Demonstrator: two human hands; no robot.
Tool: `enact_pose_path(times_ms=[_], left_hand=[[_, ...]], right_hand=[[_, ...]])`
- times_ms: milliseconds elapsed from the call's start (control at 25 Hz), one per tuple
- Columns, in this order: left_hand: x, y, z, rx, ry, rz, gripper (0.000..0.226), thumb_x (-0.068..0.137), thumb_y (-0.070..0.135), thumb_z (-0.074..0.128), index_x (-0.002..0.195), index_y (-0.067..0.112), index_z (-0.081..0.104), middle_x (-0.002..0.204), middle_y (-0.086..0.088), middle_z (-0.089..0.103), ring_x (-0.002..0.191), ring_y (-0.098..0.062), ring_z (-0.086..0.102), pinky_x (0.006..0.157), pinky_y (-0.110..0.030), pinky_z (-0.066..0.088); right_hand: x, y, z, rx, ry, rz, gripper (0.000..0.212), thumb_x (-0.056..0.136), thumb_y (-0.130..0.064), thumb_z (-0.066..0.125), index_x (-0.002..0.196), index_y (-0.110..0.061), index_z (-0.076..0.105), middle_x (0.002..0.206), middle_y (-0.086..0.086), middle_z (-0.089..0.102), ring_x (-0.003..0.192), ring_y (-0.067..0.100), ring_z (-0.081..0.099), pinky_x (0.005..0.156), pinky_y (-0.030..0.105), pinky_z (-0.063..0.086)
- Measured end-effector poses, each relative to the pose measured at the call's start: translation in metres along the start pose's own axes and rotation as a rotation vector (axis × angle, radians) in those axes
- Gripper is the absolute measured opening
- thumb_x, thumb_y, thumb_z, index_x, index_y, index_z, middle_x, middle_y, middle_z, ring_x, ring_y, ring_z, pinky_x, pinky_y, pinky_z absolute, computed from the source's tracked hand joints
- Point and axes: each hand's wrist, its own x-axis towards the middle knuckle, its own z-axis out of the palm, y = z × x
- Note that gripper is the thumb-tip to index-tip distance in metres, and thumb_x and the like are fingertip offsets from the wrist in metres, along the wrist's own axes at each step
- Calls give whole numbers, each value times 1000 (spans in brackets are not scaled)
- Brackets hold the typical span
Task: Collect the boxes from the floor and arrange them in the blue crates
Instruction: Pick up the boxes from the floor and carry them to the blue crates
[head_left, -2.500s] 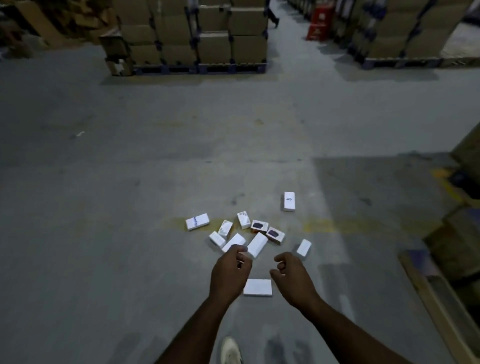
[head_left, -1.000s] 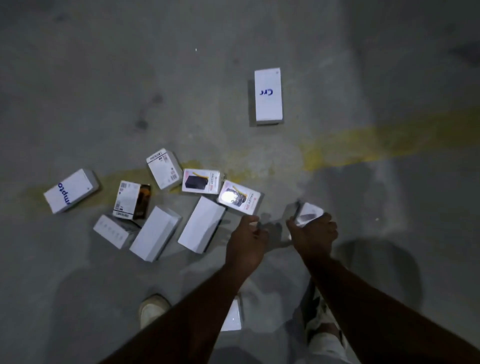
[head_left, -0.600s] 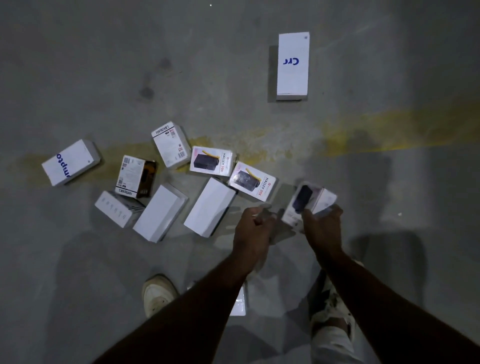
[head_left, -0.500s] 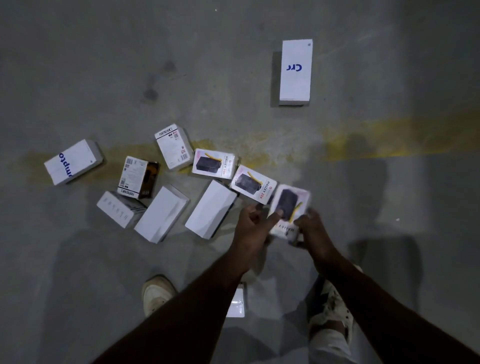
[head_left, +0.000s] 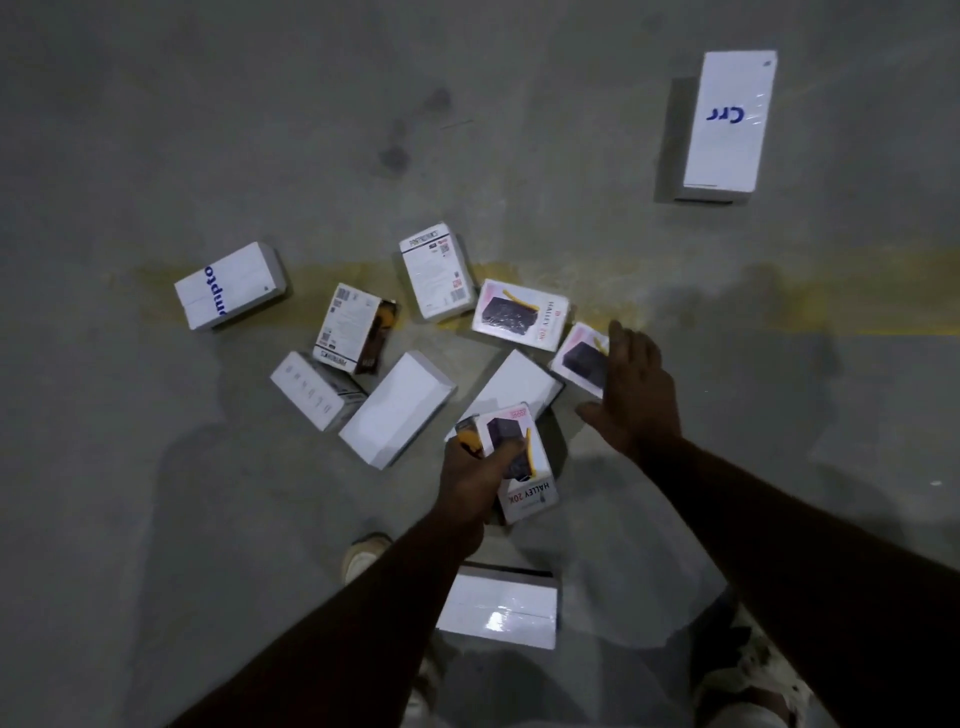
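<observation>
Left hand (head_left: 475, 475) grips one "HALLEY 20K" box (head_left: 522, 467) lifted off the concrete floor (head_left: 156, 130), thumb across its printed face. Right hand (head_left: 636, 387) is spread, fingers straight, over a second Halley box (head_left: 576, 358) lying at the right edge of the cluster; whether it touches the box cannot be told.

So, from the head view, one box is collected and the rest are left. On the floor lie a third Halley box (head_left: 519, 314), two label-side-up boxes (head_left: 439, 270) (head_left: 353, 327), three plain white boxes (head_left: 397, 408) (head_left: 519, 387) (head_left: 317, 389), an "mpto" box (head_left: 228, 286) off to the left, a "Crr" box (head_left: 730, 122) well apart at upper right, and a white box (head_left: 498, 605) near the person's shoe (head_left: 363, 556).

No blue crates show here, so arranging has not visibly begun; I judge the task to be in its early stage.
</observation>
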Motion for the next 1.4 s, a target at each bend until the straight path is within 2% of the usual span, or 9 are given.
enact_pose_path(times_ms=[120,280,360,480,560,720,960,1240,1400], left_hand=[[4,-6,-21,5,-4,49,15,91,14,69,105,12,72,85,-6,75,70,-21,70,45,-22,49],[-28,11,-33,-53,11,-1,14,90,12,69,103,16,71,86,-5,76,66,-18,72,44,-24,49],[-60,26,-42,-117,8,4,16,88,13,72,104,16,72,91,-7,78,73,-21,75,50,-27,53],[-123,60,-64,-224,-28,60,37,82,31,80,111,9,74,101,-16,77,93,-39,73,69,-39,58],[-175,90,-85,-249,-54,90,54,74,48,84,109,9,74,104,-21,75,101,-47,68,77,-48,55],[-309,161,-143,-288,-139,154,58,79,53,76,120,12,70,115,-18,73,105,-39,68,83,-45,56],[-501,211,-223,-519,-195,265,54,86,53,62,123,14,69,110,-13,74,88,-26,73,81,-38,58],[-702,132,-270,-1022,-37,343,62,92,68,42,122,24,73,118,-10,72,101,-28,71,89,-43,52],[-778,49,-292,-1249,100,404,73,89,78,35,117,24,76,116,-10,73,95,-28,73,79,-40,54]], right_hand=[[2,-7,24,-24,-31,169,107,68,-34,84,151,-7,23,139,17,42,129,38,41,92,52,50],[-54,-24,-6,710,35,514,70,71,-59,79,117,-9,58,113,17,66,98,30,67,83,47,58],[-94,-54,-50,1166,-140,516,41,87,-34,73,117,-9,60,113,20,69,90,25,70,76,42,60],[-149,-107,-135,1457,-510,356,52,93,-30,64,137,-5,50,132,25,60,115,40,62,94,56,52],[-176,-137,-193,1467,-582,273,51,99,-41,53,139,-9,51,137,21,58,127,41,55,105,62,43],[-231,-221,-324,1463,-685,237,58,96,-57,32,132,-23,61,124,8,69,110,25,68,84,39,56],[-323,-318,-456,1446,-896,5,81,69,-61,80,135,-16,62,134,13,63,118,28,64,107,48,42],[-464,-394,-529,1319,-1394,-92,84,72,-53,82,143,-18,53,149,12,50,140,33,43,120,58,21],[-554,-434,-512,1099,-1594,-49,75,82,-63,64,141,-18,55,147,14,52,135,39,47,108,62,37]])
